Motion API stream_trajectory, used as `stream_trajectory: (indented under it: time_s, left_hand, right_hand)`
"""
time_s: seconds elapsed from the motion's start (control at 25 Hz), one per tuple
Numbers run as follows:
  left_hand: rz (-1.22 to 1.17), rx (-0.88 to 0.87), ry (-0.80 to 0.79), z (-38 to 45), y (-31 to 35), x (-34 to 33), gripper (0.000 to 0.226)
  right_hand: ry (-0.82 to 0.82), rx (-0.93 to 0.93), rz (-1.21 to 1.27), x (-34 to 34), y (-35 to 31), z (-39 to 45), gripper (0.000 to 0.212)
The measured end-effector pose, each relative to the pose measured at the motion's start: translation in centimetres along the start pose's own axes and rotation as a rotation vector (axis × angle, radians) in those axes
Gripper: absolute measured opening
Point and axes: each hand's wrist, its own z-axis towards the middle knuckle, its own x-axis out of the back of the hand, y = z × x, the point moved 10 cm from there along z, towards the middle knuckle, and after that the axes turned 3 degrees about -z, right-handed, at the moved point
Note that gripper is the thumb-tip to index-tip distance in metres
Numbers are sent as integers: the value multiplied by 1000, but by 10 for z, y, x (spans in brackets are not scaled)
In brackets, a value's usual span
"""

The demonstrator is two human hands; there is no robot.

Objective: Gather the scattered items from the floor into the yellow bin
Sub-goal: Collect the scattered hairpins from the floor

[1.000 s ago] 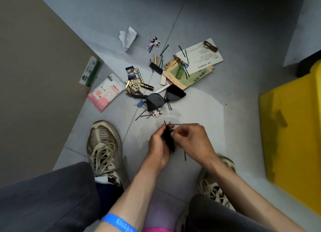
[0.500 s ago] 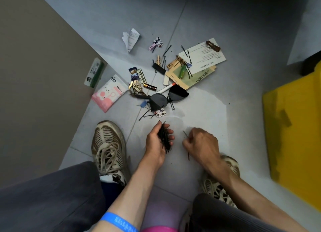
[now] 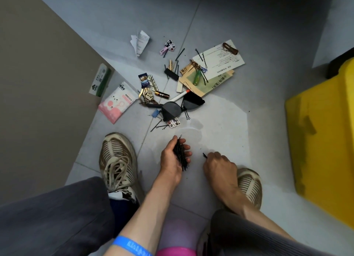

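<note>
My left hand (image 3: 172, 158) grips a bunch of black hairpins (image 3: 181, 154) low over the grey floor. Just to its right, my right hand (image 3: 218, 164) is down at the floor and pinches a single black hairpin (image 3: 205, 155) whose tip sticks out past the fingers. The yellow bin (image 3: 321, 140) stands at the right edge. Ahead lies the scattered pile: black sunglasses (image 3: 178, 108), a white pen (image 3: 179, 96), a battery (image 3: 161, 94), a green lighter (image 3: 197, 77), paper cards (image 3: 222, 62), a pink tissue pack (image 3: 116, 102) and loose hairpins (image 3: 160, 126).
A brown wall (image 3: 38, 83) runs along the left, with a green-and-white packet (image 3: 100, 79) at its foot. My two shoes (image 3: 117, 160) flank the hands. A crumpled paper (image 3: 140, 42) and small patterned clips (image 3: 168, 46) lie farther out. A dark object stands behind the bin.
My right hand left the bunch, dropped to the floor on the right and picked up a lone hairpin. My left hand kept hold of the bunch and lowered slightly.
</note>
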Motion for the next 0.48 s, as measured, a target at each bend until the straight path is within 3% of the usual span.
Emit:
stream_trajectory:
  time_s: [0.2, 0.32, 0.4, 0.48]
  left_hand:
    - [6, 0, 1, -2, 3, -7, 32]
    - [-38, -3, -29, -6, 8, -20, 33]
    - [-113, -8, -99, -15, 15, -47, 35]
    - [-154, -11, -209, -31, 22, -92, 35]
  right_hand:
    - [-135, -104, 68, -11, 13, 20, 19]
    - [-163, -375, 790, -4, 43, 25, 21]
    - [-58, -534, 1359, 15, 62, 21, 25]
    - [84, -529, 1660, 56, 80, 15, 28]
